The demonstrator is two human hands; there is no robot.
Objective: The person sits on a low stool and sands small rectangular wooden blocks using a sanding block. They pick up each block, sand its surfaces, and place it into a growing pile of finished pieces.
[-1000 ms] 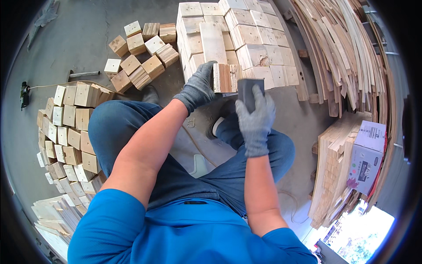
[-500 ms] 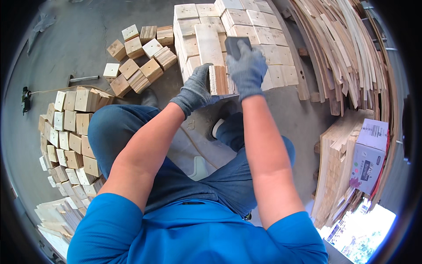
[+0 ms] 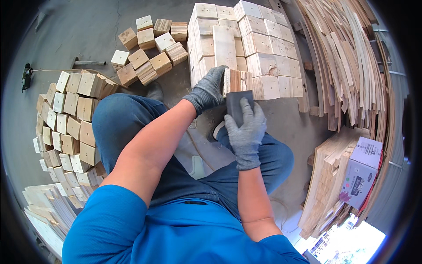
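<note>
My left hand (image 3: 208,90), in a grey knit glove, grips the left side of a wooden block (image 3: 238,81) whose layered, striped face points toward me. In my right hand (image 3: 247,130), gloved the same way, is a dark grey, flat rectangular sanding block (image 3: 239,107). Its far edge lies at the near lower edge of the wooden block; whether they touch I cannot tell. My right fingers lie over the sanding block's face and side. Just beyond the held block, a longer pale board (image 3: 224,46) rests on the large stack of wooden blocks (image 3: 263,61).
Loose wooden blocks (image 3: 147,72) lie on the floor at the far left. Another stack of blocks (image 3: 70,127) stands by my left knee. Long wood strips (image 3: 338,57) are piled at right, near a cardboard box (image 3: 362,171) on stacked boards. A cord leads to a dark tool (image 3: 27,77).
My right hand has drawn the sanding block back toward me, from above the wooden block to its near edge. My left hand keeps its grip. The whole view has shifted slightly.
</note>
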